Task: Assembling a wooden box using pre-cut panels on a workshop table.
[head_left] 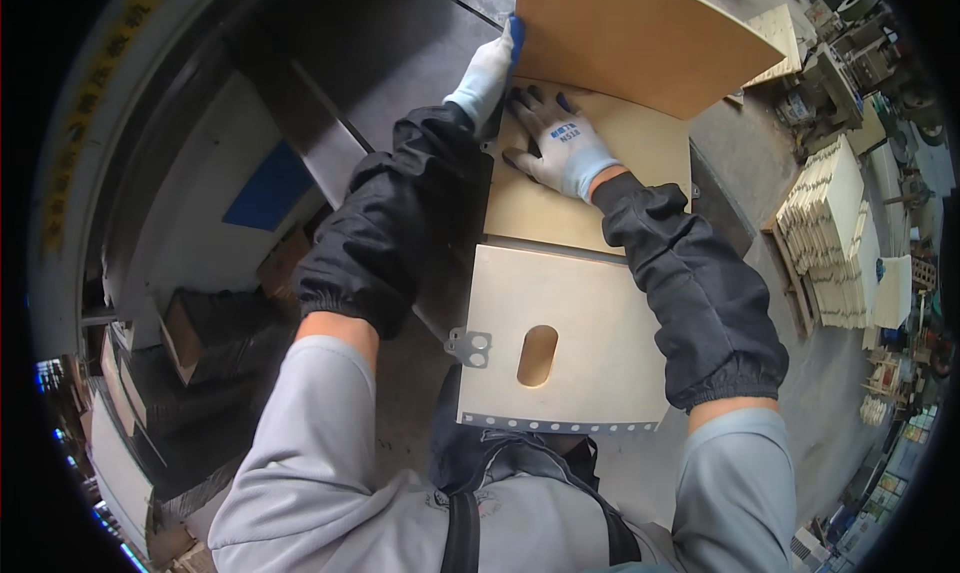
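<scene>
A plywood panel [630, 38] stands tilted up at the far side, its face toward me. My left hand [488, 71], in a white glove with blue fingertips, grips the left edge of that panel; some of its fingers are hidden. My right hand [560, 145], gloved too, lies flat with fingers spread on a lower plywood sheet [540, 208], so it is open. Nearer my body is a pale wooden panel [610, 343] with an oval slot [538, 355] and a metal strip of holes [560, 426] along its near edge. A metal bracket [470, 347] sits at its left side.
Dark metal machine surfaces [350, 33] lie to the left, with a blue patch [268, 188] below them. A stack of pale boards [825, 233] stands on the right, near machinery [830, 83]. More boards [120, 443] lean at the lower left.
</scene>
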`<state>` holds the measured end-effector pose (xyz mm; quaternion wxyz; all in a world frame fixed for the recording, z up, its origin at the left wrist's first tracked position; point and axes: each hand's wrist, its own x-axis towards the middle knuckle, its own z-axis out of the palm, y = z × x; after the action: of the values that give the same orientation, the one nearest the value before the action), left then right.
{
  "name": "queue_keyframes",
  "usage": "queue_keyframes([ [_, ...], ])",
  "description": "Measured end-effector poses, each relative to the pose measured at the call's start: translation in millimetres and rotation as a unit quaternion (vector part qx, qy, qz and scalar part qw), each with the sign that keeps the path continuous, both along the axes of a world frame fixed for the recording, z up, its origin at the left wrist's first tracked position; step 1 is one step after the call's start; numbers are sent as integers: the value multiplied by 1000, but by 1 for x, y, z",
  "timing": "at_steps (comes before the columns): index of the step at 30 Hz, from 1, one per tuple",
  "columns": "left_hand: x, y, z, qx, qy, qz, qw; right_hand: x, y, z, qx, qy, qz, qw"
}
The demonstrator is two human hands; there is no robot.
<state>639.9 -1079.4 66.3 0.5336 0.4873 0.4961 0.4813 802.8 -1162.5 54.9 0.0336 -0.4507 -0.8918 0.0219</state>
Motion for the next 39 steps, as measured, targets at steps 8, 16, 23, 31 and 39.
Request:
queue_keyframes([
  [8,-58,53,158,83,-237,-78,965,114,-1,101,68,23,271,960],
  [16,89,38,276,104,341,-211,910,139,-242,135,46,142,-10,989],
  [23,132,-26,234,254,727,-355,530,144,-245,39,47,174,-75,981],
  [31,145,-115,188,-1,589,-411,696,148,-239,22,27,197,-78,977],
  [39,129,-153,101,182,650,-425,604,151,-253,22,105,309,-60,943],
])
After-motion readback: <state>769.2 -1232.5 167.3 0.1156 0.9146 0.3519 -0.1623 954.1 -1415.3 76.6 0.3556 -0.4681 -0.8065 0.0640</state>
